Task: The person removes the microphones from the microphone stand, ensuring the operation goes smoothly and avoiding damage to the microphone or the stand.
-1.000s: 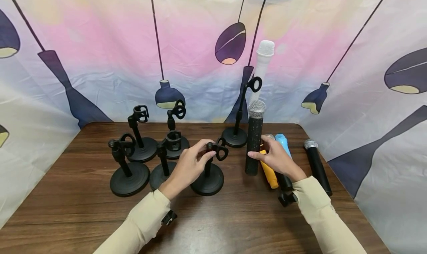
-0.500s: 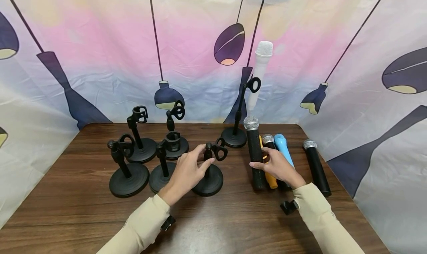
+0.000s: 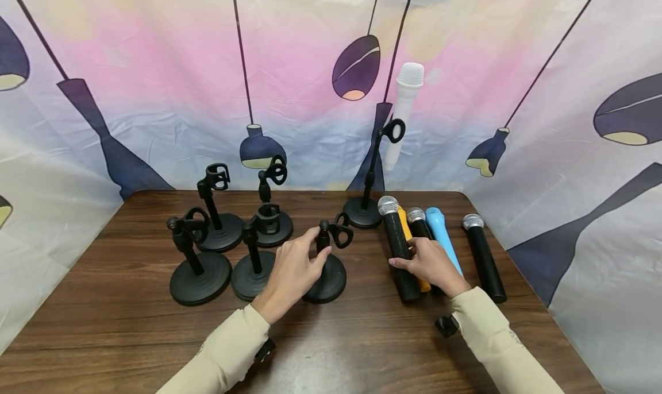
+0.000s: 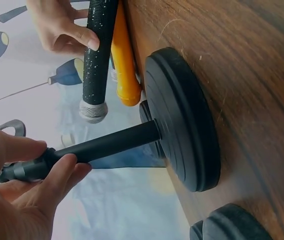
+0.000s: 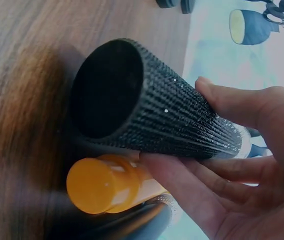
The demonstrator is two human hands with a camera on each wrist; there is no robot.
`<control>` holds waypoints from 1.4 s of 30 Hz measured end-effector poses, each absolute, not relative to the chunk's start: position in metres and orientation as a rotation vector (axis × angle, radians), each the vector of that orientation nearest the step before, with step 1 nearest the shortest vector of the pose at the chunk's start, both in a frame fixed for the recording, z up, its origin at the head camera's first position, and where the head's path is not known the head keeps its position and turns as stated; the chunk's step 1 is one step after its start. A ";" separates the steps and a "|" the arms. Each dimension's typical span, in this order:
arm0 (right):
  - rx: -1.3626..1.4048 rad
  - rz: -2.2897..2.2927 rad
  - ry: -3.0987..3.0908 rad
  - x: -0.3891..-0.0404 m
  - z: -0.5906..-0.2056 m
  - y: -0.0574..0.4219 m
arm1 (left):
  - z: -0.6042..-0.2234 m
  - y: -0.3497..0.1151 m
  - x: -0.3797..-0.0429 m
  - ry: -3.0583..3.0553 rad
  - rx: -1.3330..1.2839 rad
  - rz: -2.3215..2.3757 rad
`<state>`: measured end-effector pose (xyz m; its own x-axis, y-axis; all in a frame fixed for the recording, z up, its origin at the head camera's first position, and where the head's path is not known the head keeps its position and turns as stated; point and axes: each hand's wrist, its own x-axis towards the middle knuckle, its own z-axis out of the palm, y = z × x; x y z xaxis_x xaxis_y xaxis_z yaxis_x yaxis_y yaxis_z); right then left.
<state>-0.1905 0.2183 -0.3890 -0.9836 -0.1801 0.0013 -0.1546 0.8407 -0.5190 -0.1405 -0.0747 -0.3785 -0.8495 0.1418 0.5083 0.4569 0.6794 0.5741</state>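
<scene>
In the head view my left hand (image 3: 292, 273) pinches the upper stem of a black desktop microphone stand (image 3: 331, 279). Its thumb and fingers close around that stem (image 4: 112, 142) in the left wrist view, with the round base on the table. My right hand (image 3: 431, 265) grips a sparkly black microphone (image 3: 397, 239) with a silver mesh head. The microphone slants beside a yellow microphone (image 3: 405, 221), head toward the back. In the right wrist view, thumb and fingers lie on either side of the studded handle (image 5: 177, 107), its dark bottom end facing the camera.
Several more black stands (image 3: 201, 279) are grouped at the left. A taller stand (image 3: 364, 210) is at the back, a white microphone (image 3: 405, 98) overlapping its ring. Another black microphone (image 3: 419, 224), a blue microphone (image 3: 443, 236) and a plain black one (image 3: 484, 259) lie at the right.
The sparkly microphone has gone from upright to slanting and come down toward the yellow one, still in my right hand. The far-right black microphone has shifted slightly left. My left hand stays at the stand.
</scene>
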 end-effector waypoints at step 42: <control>-0.131 -0.535 3.040 -0.184 -0.395 0.208 | -0.381 -0.067 -0.215 -2.468 -0.259 -1.137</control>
<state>-0.1844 0.2078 -0.3953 -0.9950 -0.0927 -0.0368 -0.0746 0.9365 -0.3426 -0.2149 -0.0670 -0.3810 -0.8992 -0.0022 0.4375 0.3310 0.6505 0.6836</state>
